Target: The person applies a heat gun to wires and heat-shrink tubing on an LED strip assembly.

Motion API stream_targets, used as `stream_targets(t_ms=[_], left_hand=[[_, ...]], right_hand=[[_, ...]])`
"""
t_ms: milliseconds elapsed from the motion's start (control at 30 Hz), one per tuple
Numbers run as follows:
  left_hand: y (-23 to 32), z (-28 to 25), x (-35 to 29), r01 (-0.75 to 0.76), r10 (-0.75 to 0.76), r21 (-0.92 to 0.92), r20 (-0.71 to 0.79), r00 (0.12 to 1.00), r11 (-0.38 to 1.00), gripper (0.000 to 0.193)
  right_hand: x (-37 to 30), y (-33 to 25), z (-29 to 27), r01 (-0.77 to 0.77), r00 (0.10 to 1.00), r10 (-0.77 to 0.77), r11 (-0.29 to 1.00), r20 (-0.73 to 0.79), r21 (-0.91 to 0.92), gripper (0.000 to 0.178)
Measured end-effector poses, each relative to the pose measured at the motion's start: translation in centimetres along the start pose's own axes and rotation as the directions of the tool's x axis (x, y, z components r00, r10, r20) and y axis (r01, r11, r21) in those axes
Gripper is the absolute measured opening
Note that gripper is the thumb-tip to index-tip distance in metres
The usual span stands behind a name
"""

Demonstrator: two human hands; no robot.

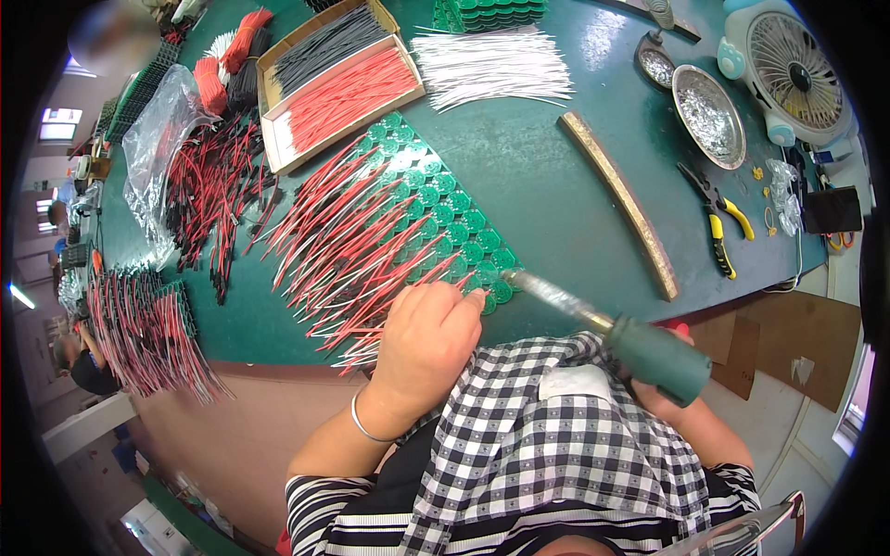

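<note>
My left hand (428, 338) is closed in a pinch at the near edge of a sheet of round green circuit boards (471, 221). Whatever its fingertips hold is hidden. Many of the boards have red, white and black wires (343, 246) standing out toward the left. In my right hand (660, 400) is a soldering iron (654, 357) with a dark green handle, gripped low and partly hidden behind it. The iron's tip reaches up and left to the boards' right edge, close to my left fingers; whether it touches cannot be made out.
A cardboard box (414, 95) holds red and black wires, with loose white wires (491, 69) beside it. At right lie a curved metal bar (621, 206), pliers (714, 218), a metal bowl (739, 148) and a fan (795, 79). Wired boards (148, 334) sit at the left edge.
</note>
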State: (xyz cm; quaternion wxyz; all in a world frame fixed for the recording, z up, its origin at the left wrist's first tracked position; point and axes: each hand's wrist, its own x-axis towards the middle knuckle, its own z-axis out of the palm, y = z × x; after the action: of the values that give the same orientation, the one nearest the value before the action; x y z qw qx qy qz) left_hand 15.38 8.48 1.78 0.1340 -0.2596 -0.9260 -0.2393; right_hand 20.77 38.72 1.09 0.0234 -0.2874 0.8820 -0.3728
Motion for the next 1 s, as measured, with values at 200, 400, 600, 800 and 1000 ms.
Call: stream_targets(t_ms=[200, 400, 600, 800, 1000], left_hand=[[0.0, 0.0, 0.2, 0.0, 0.0, 0.003, 0.007, 1.0, 1.0, 0.014], [0.2, -0.2, 0.3, 0.008, -0.009, 0.026, 0.015, 1.0, 1.0, 0.015], [0.3, -0.5, -0.1, 0.034, -0.034, 0.057, -0.001, 0.999, 0.998, 0.017], [-0.3, -3.4, -2.3, 0.115, -0.118, 0.039, 0.083, 0.99, 0.993, 0.021], [-3.5, -10.4, -5.6, 0.239, -0.265, 0.265, 0.064, 0.962, 0.934, 0.017]], right_hand=[[-1.7, -0.5, 0.6, -0.362, 0.887, 0.461, 0.741, -0.036, 0.566, 0.027], [-1.2, 0.0, 1.4, -0.224, 0.926, 0.36, 0.764, -0.111, 0.606, 0.055], [-0.3, 0.2, 1.4, -0.178, 0.932, 0.341, 0.724, -0.12, 0.666, 0.057], [0.4, 0.6, 1.6, -0.18, 0.916, 0.378, 0.692, -0.138, 0.699, 0.055], [1.9, 0.5, 1.3, -0.113, 0.842, 0.467, 0.644, -0.272, 0.757, 0.051]])
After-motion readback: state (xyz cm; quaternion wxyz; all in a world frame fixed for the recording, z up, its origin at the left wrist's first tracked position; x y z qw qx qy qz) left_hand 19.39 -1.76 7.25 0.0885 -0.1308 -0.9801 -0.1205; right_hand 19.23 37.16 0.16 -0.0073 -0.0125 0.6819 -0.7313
